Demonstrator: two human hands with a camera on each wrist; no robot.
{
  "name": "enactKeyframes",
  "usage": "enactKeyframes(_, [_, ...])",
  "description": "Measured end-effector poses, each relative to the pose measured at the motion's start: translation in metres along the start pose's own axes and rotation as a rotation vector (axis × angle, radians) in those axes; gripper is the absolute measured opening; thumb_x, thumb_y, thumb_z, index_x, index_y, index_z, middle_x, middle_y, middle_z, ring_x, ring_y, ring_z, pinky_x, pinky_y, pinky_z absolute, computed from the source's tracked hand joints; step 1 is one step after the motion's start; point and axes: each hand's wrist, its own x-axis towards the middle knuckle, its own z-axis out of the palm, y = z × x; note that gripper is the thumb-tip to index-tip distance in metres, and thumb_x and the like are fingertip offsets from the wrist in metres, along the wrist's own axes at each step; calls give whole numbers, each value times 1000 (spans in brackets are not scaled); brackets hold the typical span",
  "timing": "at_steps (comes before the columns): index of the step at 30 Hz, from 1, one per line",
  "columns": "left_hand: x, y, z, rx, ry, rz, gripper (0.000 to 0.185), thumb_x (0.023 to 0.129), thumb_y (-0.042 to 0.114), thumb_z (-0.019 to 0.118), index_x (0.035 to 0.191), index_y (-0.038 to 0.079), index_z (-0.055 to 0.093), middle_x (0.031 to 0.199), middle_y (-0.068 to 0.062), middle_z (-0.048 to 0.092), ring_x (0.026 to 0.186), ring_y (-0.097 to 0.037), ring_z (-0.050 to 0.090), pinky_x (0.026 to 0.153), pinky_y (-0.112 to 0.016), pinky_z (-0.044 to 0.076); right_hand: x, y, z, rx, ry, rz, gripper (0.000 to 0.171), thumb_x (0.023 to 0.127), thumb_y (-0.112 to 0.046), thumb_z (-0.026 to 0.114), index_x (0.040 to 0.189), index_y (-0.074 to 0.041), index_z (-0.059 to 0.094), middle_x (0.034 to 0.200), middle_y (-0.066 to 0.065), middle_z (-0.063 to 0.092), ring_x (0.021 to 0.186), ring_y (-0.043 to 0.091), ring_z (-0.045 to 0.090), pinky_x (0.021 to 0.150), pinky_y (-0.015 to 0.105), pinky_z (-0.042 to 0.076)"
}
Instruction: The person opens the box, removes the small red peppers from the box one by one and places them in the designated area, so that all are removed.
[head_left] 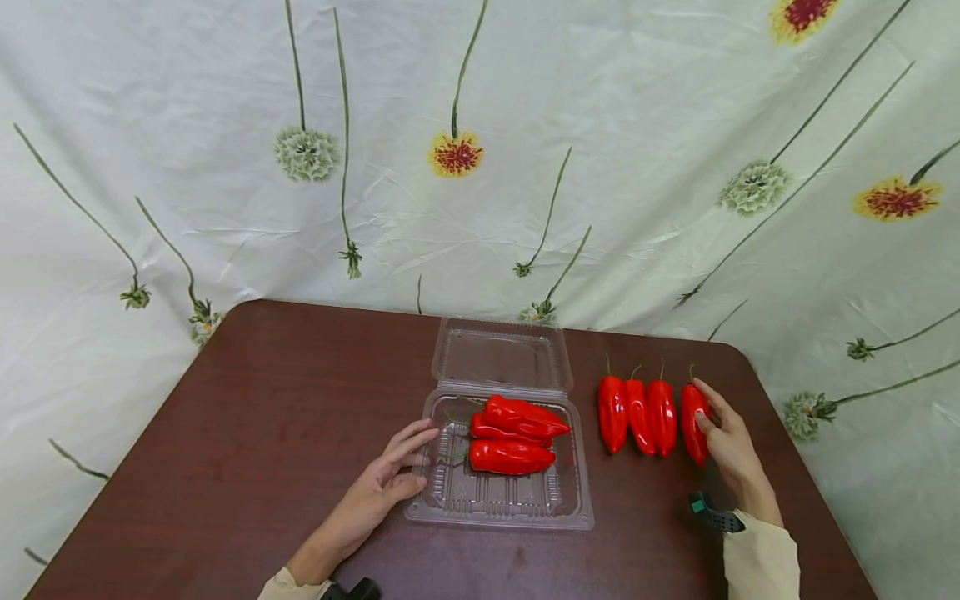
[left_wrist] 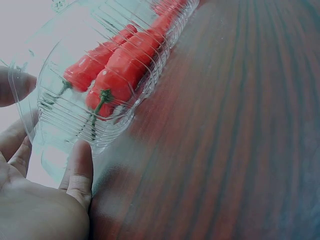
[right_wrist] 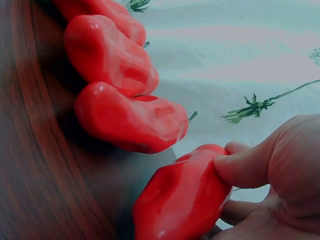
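Note:
A clear plastic clamshell container [head_left: 501,515] sits on the table with its lid [head_left: 502,354] folded back. Inside it lie red peppers [head_left: 512,457] with green stems, stacked on their sides. My left hand [head_left: 378,482] rests against the container's left side, fingers extended and touching its rim; the left wrist view shows the thumb [left_wrist: 81,167] by the wall. At the right, my right hand [head_left: 729,446] pinches a red pepper [right_wrist: 182,195] between thumb and fingers. To its left, three more red peppers [head_left: 661,417] lie side by side, stems pointing away.
The dark brown wooden table [head_left: 300,400] has rounded far corners. Behind it hangs a white cloth [head_left: 390,208] with printed flowers. A dark band [head_left: 716,517] with a small device circles the right wrist.

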Motion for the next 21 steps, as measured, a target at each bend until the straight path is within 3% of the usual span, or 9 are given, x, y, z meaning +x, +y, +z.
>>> enactKeyframes(5, [0,-1,0,-5,-5,18,58,102,6,54,156,11,34,166,-2,13,131,-23,40,98,-24,45,1,3,2,-14,7,4,53,108,-10,40,158,-6,26,156,28,32,116,2,42,84,5,41])
enactKeyframes(7, [0,0,0,-6,-5,21,59,101,5,54,156,11,34,166,-3,12,131,-22,40,97,-24,45,2,5,3,-18,8,9,52,107,-10,40,158,-5,27,156,28,33,118,4,42,84,4,40])
enactKeyframes(12, [0,2,0,-6,-1,18,59,101,5,54,156,13,35,166,-2,12,132,-24,39,98,-24,45,4,5,5,4,6,19,53,107,-9,41,158,-5,27,157,27,32,134,33,37,83,3,38])
enactKeyframes(14, [0,2,0,-4,-2,11,59,102,6,54,157,14,35,166,-1,12,132,-25,38,98,-24,44,4,5,6,4,9,27,53,107,-8,40,158,-5,27,157,27,31,135,36,35,83,2,38])
enactKeyframes(17, [0,1,0,1,-6,4,59,102,7,54,157,15,34,167,1,11,133,-25,38,99,-25,43,4,6,6,-11,18,47,52,107,-9,40,158,-5,28,156,27,32,132,33,38,82,3,39])
enactKeyframes(21, [0,-1,0,1,-8,11,59,102,7,54,157,14,35,167,0,11,132,-22,39,99,-24,43,4,7,7,-13,18,67,51,107,-8,39,157,-6,29,156,27,33,119,15,44,83,6,40])
